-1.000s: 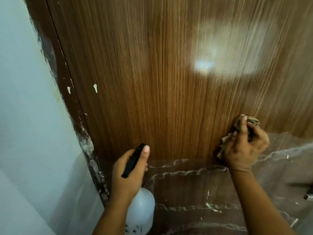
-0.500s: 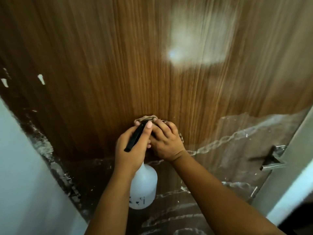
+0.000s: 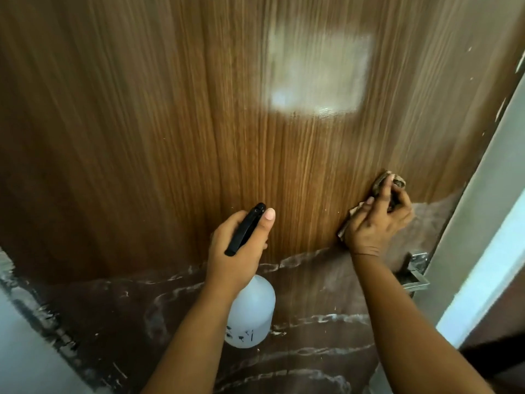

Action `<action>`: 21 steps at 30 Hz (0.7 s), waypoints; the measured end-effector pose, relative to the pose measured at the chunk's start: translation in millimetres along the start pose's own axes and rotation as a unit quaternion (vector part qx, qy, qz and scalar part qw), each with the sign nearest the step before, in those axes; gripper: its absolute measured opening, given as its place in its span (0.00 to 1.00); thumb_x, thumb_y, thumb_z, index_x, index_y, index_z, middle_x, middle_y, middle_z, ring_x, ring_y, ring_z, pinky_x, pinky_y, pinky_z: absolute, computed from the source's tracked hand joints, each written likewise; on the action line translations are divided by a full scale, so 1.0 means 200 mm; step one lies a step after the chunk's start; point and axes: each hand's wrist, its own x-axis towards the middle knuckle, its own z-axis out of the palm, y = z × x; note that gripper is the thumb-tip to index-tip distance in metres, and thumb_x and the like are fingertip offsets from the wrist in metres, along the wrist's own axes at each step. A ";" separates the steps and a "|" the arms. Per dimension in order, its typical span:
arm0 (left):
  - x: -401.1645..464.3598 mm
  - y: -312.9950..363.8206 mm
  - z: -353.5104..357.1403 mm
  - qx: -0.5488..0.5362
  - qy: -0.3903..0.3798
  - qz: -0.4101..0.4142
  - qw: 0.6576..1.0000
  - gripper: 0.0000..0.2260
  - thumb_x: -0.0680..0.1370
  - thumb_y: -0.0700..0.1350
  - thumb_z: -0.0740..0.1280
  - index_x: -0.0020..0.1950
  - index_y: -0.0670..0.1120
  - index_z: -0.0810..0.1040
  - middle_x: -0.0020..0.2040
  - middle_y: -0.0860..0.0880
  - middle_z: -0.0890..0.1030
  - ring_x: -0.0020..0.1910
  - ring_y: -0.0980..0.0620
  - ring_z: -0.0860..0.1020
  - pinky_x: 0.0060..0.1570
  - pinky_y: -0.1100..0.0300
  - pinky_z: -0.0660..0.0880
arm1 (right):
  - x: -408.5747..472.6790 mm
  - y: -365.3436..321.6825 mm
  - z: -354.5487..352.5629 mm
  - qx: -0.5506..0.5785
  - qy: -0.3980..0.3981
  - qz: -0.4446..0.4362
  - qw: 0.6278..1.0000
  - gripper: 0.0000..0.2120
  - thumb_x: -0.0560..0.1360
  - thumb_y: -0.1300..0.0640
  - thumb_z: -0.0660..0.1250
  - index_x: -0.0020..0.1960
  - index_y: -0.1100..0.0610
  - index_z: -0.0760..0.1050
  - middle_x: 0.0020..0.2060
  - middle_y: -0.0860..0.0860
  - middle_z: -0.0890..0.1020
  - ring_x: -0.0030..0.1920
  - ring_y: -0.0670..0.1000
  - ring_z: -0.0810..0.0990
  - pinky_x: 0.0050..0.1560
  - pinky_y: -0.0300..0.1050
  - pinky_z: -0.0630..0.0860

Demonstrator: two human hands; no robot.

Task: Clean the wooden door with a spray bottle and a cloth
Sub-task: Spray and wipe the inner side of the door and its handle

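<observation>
A brown wooden door [image 3: 159, 115] with vertical grain fills the view. My left hand [image 3: 237, 251] grips the neck of a white spray bottle [image 3: 251, 317] with a black trigger head, held just off the door near its middle. To the right, my right hand [image 3: 375, 223] holds a crumpled brownish cloth [image 3: 382, 182] and presses it against the door close to the right edge.
Wrinkled clear plastic film [image 3: 298, 336] with white streaks covers the door's lower part. A metal door handle [image 3: 413, 273] sticks out just below my right wrist. A pale wall [image 3: 483, 223] runs down the right side, and a paint-smeared frame edge [image 3: 42, 322] shows at lower left.
My right hand has swept the cloth from beside the bottle out to the right edge of the door. The view has shifted, and my left hand still holds the bottle.
</observation>
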 end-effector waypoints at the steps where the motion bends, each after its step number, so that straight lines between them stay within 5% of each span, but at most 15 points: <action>1: 0.00 0.01 0.04 -0.006 0.000 0.004 1.000 0.23 0.71 0.73 0.67 0.41 0.53 0.81 0.36 0.52 0.83 0.38 0.56 0.83 0.39 0.68 0.77 | -0.02 -0.05 0.02 0.029 -0.003 0.039 0.999 0.22 0.81 0.52 0.56 0.74 0.52 0.66 0.64 0.58 0.70 0.63 0.59 0.67 0.68 0.55 0.64; 3: -0.01 0.02 0.11 -0.006 0.001 0.004 1.000 0.21 0.72 0.72 0.67 0.41 0.54 0.81 0.36 0.52 0.83 0.38 0.56 0.83 0.39 0.69 0.76 | -0.07 -0.20 0.05 0.093 -0.043 -0.014 0.995 0.14 0.80 0.48 0.57 0.64 0.43 0.72 0.59 0.49 0.73 0.58 0.56 0.75 0.63 0.57 0.71; 4: -0.01 0.03 0.16 -0.008 0.003 0.004 1.000 0.20 0.72 0.70 0.68 0.41 0.54 0.82 0.37 0.53 0.83 0.39 0.57 0.83 0.39 0.69 0.76 | -0.12 -0.26 0.05 0.120 -0.080 -0.149 0.978 0.11 0.79 0.48 0.57 0.60 0.42 0.73 0.57 0.47 0.75 0.57 0.54 0.76 0.60 0.55 0.72; 6: 0.00 0.05 0.24 -0.030 0.018 0.001 0.999 0.17 0.73 0.67 0.70 0.46 0.55 0.84 0.42 0.54 0.85 0.43 0.58 0.84 0.41 0.69 0.77 | -0.24 -0.33 0.06 0.136 -0.128 -0.402 0.896 0.14 0.79 0.51 0.56 0.60 0.53 0.73 0.61 0.53 0.73 0.62 0.55 0.72 0.63 0.52 0.66; 8: 0.02 0.08 0.30 -0.054 0.031 -0.002 0.998 0.13 0.74 0.64 0.71 0.49 0.56 0.85 0.44 0.54 0.86 0.47 0.57 0.84 0.42 0.66 0.79 | -0.23 -0.30 0.09 0.142 -0.135 -0.475 0.858 0.14 0.78 0.53 0.55 0.60 0.57 0.72 0.64 0.55 0.71 0.66 0.56 0.69 0.65 0.53 0.64; 13: 0.05 0.11 0.46 -0.024 0.022 0.000 0.999 0.16 0.72 0.66 0.70 0.40 0.54 0.83 0.35 0.51 0.82 0.39 0.53 0.83 0.41 0.61 0.80 | 0.07 0.16 0.04 0.037 -0.072 -0.363 0.928 0.24 0.78 0.48 0.57 0.73 0.50 0.67 0.64 0.52 0.70 0.65 0.57 0.69 0.59 0.59 0.69; 17: 0.02 0.10 0.60 0.014 0.005 0.018 1.000 0.18 0.72 0.68 0.69 0.42 0.53 0.82 0.36 0.53 0.83 0.38 0.56 0.83 0.40 0.65 0.78 | 0.28 0.58 -0.09 0.004 -0.038 -0.133 0.990 0.26 0.77 0.53 0.57 0.75 0.52 0.64 0.63 0.59 0.70 0.62 0.61 0.68 0.62 0.62 0.69; 21: 0.01 0.11 0.72 0.004 -0.003 0.005 1.000 0.21 0.72 0.67 0.69 0.41 0.49 0.81 0.34 0.52 0.82 0.37 0.56 0.82 0.39 0.66 0.77 | 0.25 0.53 -0.11 0.025 -0.008 0.090 0.996 0.24 0.79 0.56 0.58 0.74 0.59 0.67 0.65 0.64 0.71 0.65 0.62 0.68 0.68 0.57 0.63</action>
